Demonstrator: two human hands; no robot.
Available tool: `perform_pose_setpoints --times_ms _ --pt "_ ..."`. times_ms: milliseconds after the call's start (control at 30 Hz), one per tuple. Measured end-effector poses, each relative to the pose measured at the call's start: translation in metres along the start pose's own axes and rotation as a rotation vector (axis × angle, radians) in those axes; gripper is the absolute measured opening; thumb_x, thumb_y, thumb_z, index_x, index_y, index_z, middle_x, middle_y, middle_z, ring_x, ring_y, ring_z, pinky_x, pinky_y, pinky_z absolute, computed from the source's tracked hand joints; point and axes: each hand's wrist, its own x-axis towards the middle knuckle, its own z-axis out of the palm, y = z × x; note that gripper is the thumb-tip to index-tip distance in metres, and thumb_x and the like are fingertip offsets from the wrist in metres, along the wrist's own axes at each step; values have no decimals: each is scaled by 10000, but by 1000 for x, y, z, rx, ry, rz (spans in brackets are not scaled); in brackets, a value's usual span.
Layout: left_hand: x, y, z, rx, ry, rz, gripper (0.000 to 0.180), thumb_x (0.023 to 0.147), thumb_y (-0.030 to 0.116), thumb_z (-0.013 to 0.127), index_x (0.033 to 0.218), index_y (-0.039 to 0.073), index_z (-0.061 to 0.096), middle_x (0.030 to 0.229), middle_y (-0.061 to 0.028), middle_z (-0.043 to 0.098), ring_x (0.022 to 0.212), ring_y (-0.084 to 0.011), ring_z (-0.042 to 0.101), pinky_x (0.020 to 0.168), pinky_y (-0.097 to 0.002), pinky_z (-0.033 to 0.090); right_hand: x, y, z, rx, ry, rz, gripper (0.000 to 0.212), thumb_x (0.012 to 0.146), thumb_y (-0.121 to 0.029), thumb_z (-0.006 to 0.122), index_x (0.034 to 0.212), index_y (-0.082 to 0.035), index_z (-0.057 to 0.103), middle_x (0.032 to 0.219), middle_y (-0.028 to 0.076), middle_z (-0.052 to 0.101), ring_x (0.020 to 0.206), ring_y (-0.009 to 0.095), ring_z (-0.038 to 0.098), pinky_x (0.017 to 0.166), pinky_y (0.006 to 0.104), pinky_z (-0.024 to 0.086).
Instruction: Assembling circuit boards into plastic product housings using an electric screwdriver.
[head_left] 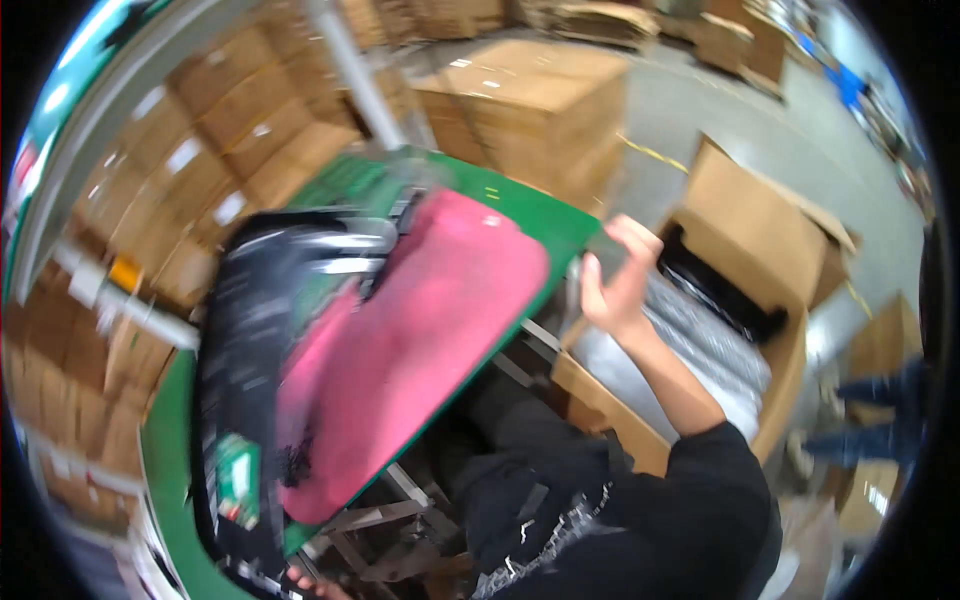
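Note:
A large curved black plastic frame [240, 370], glossy in places and smeared by motion, lies along the left part of a green-topped table [545, 215]. A small green-and-white label or card [238, 480] shows on its lower part. Beside and partly under the frame is a pink-red cloth or pad [420, 330]. At the bottom edge, the fingers of my left hand [318, 588] close on the frame's near end; most of that hand is cut off. My right hand [625, 280] is raised beyond the table's right corner, fingers apart, holding nothing.
An open cardboard box [640, 425] with bubble-wrapped items [700, 340] stands right of the table. A big closed carton [540, 90] is behind it. Stacked boxes [230, 130] line the left, past a pale metal post [355, 70]. At far right a person's legs [860, 420] show.

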Motion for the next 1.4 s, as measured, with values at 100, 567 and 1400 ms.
perform_pose_setpoints --times_ms 100,567,1400 --pt "46 15 -28 -27 -81 244 248 806 247 657 918 26 660 909 -170 668 825 -267 637 692 -365 502 -85 102 -21 -393 -240 466 668 727 -30 639 1337 -11 367 1337 243 357 1276 421 327 1080 487 295" --pt "229 10 66 427 -197 203 336 821 278 619 1080 64 620 996 -145 684 839 -308 651 760 -408 497 -287 253 -200 -1181 -531 1351 593 825 -230 671 1343 -57 439 1406 172 402 1311 367 380 1067 534 331" --pt "237 45 13 987 304 354 582 958 435 553 1455 152 451 1462 -48 454 1225 -225 492 1097 -439 312 -268 446 -183 -1294 -1224 983 502 868 -175 658 1346 -131 511 1526 114 319 1361 360 345 1080 517 367"
